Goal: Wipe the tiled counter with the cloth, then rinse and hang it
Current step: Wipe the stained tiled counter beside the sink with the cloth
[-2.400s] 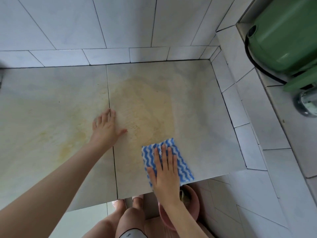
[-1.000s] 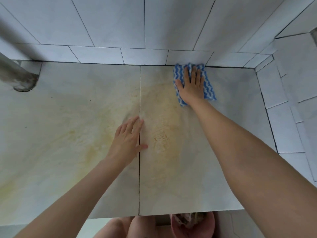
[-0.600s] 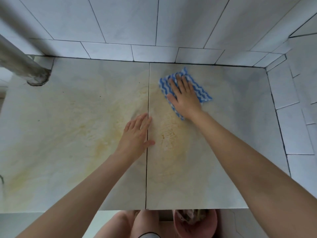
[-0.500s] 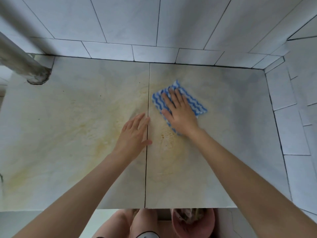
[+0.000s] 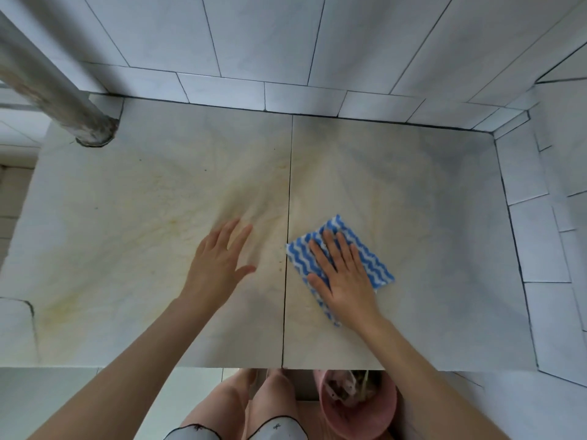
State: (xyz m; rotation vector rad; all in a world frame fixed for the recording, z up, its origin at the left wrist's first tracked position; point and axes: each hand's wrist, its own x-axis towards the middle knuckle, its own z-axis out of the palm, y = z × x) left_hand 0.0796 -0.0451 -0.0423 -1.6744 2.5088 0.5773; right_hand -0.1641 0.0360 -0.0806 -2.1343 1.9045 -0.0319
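A folded blue-and-white wave-patterned cloth (image 5: 370, 260) is shown pressed flat under the right hand (image 5: 344, 274), whose fingers (image 5: 328, 246) are spread wide and laid on top of it; nothing is gripped, the cloth being merely held down by the palm. The cloth lies on the tiled bench (image 5: 444, 249), just right of the dark grout joint (image 5: 287, 236) that runs between the two hands. The left hand (image 5: 219, 265) is seen open and empty, fingers splayed, over the neighbouring tile on the far side of that joint; whether it rests on the surface or hovers just above cannot be told, the outline being blurred. Yellowish staining (image 5: 260, 198) is visible ahead of both hands and out to the left. The cloth is judged thin, soft and light, likely damp, so it is expected to bunch or slide under uneven pressure; broad palm contact suits wiping, whereas for rinsing and hanging it is best pinched at an exposed corner beyond the fingertips. A pink bucket (image 5: 357, 408) stands below the bench edge, beneath the right forearm.
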